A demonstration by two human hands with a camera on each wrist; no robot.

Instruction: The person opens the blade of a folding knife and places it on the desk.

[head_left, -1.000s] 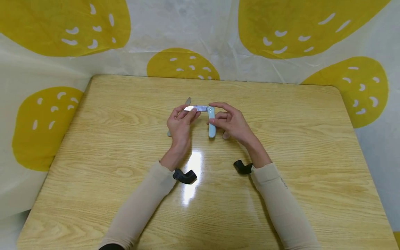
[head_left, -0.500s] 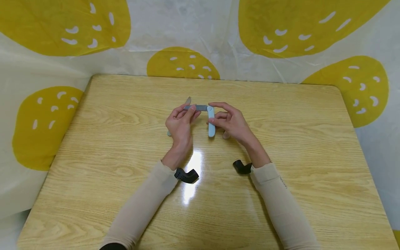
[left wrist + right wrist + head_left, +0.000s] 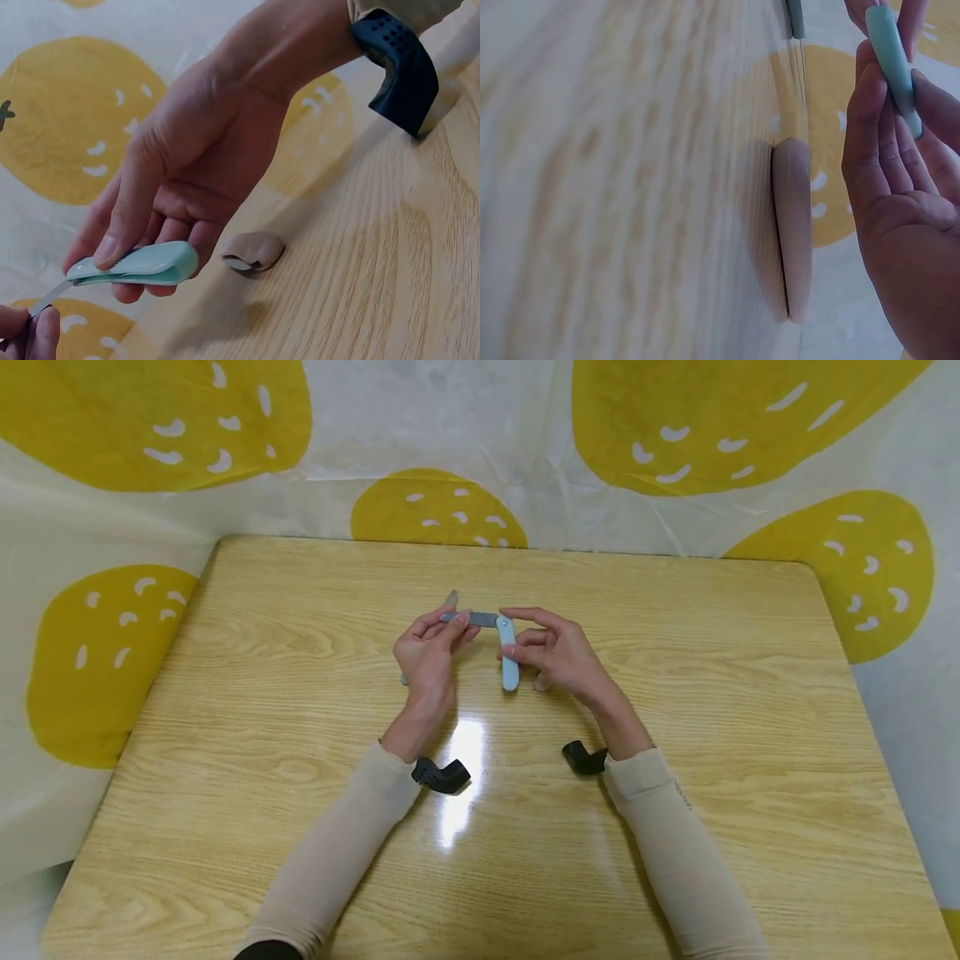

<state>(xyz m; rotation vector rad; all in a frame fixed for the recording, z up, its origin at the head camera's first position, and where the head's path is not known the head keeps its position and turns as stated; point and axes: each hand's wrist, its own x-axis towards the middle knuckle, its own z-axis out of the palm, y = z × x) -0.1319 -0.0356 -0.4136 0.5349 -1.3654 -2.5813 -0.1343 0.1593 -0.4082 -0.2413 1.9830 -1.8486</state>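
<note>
Between the hands, above the table, is a folding knife with a pale mint handle [image 3: 510, 670] and a metal blade [image 3: 483, 619]. Its blade stands roughly square to the handle in the head view. My left hand [image 3: 426, 653] pinches the blade between thumb and fingers. My right hand [image 3: 566, 653] grips the handle, thumb on its side; the left wrist view shows its slotted edge. A second knife, its blade [image 3: 452, 598] jutting out, lies partly hidden behind the left hand. Near the right hand rests a brownish folded knife [image 3: 793, 225], mostly covered in the head view.
The wooden table [image 3: 225, 693] reaches back to a wall sheet [image 3: 450, 427] printed with yellow shapes. Black wrist-worn pieces [image 3: 441, 775] stick out from both cuffs. A bright light reflection shows on the tabletop between the forearms.
The blade looked bright and shiny a second ago and now appears dark grey. My left hand has shifted very slightly; both hands keep hold of the same knife.
</note>
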